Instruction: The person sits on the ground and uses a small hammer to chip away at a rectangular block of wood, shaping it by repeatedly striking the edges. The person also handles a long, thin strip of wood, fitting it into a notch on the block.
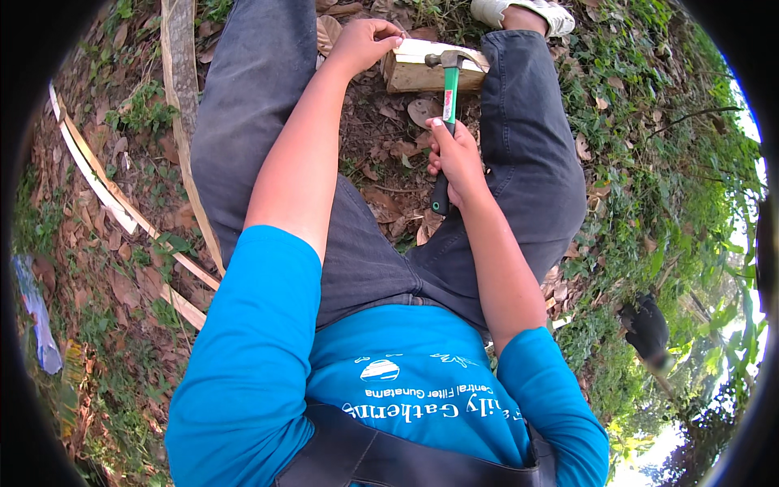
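My right hand (459, 162) is wrapped round the handle of a claw hammer (450, 93), which has a green and black grip and a metal head. The hammer's head is over the right part of a pale wooden block (418, 79) lying on the ground between my legs; whether it touches the wood I cannot tell. At the block's left end my left hand (363, 47) has thumb and fingertips drawn together in a pinch by the top edge. Whatever is in that pinch is too small to make out.
Dry leaves and low green plants cover the ground. On my left stand a rough plank (182, 81) and several long split wood strips (97, 174), with a clear plastic bottle (39, 316) farther out. A dark bird-like shape (647, 329) is at the right.
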Action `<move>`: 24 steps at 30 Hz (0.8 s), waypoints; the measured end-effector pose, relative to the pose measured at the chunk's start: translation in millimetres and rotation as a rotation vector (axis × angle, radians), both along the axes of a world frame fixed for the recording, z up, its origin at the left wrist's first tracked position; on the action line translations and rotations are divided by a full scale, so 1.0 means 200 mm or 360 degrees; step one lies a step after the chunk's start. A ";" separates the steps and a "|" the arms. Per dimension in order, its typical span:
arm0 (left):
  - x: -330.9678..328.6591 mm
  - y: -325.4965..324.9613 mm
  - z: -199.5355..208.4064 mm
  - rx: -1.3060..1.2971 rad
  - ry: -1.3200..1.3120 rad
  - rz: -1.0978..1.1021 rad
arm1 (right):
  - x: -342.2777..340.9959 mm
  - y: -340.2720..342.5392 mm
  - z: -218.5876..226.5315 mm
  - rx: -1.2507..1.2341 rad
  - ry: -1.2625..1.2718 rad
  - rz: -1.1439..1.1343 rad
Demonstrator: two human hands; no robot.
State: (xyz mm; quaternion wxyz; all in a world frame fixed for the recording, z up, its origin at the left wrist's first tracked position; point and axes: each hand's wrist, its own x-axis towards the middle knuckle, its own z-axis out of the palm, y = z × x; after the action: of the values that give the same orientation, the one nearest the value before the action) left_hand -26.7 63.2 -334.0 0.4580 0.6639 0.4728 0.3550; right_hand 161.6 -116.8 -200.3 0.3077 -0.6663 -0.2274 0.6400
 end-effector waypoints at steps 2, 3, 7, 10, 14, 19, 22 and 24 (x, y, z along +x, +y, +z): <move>-0.01 0.00 0.00 -0.0004 0.0015 0.0002 | -0.01 0.00 0.01 0.0014 0.0007 -0.0002; -0.01 0.00 0.00 -0.0004 0.0021 0.0000 | 0.00 0.00 0.01 0.0007 -0.0002 0.0014; 0.01 -0.02 0.03 0.0016 -0.0024 0.0052 | 0.00 0.01 0.03 0.0029 -0.0077 0.0055; 0.01 -0.01 0.04 -0.0019 -0.0026 0.0047 | 0.00 0.03 0.09 0.0098 -0.0259 0.0157; 0.03 -0.03 0.06 -0.0114 -0.0061 0.0054 | 0.14 0.20 0.15 0.0356 -0.0531 0.0469; 0.00 -0.07 -0.02 -0.0062 -0.0125 0.0162 | 0.07 0.51 0.55 0.1144 -0.0703 0.0465; 0.01 -0.07 0.02 -0.0053 -0.0147 0.0187 | 0.04 0.56 0.55 0.1297 -0.0873 0.0513; 0.04 -0.07 0.04 -0.0103 -0.0156 0.0183 | 0.02 0.50 0.41 0.1280 -0.1082 0.0596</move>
State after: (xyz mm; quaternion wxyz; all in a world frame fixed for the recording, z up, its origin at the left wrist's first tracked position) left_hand -19.2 48.7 -326.7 0.4807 0.6023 0.4982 0.3974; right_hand 165.9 -16.9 -118.1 0.3280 -0.6135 -0.6546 0.2958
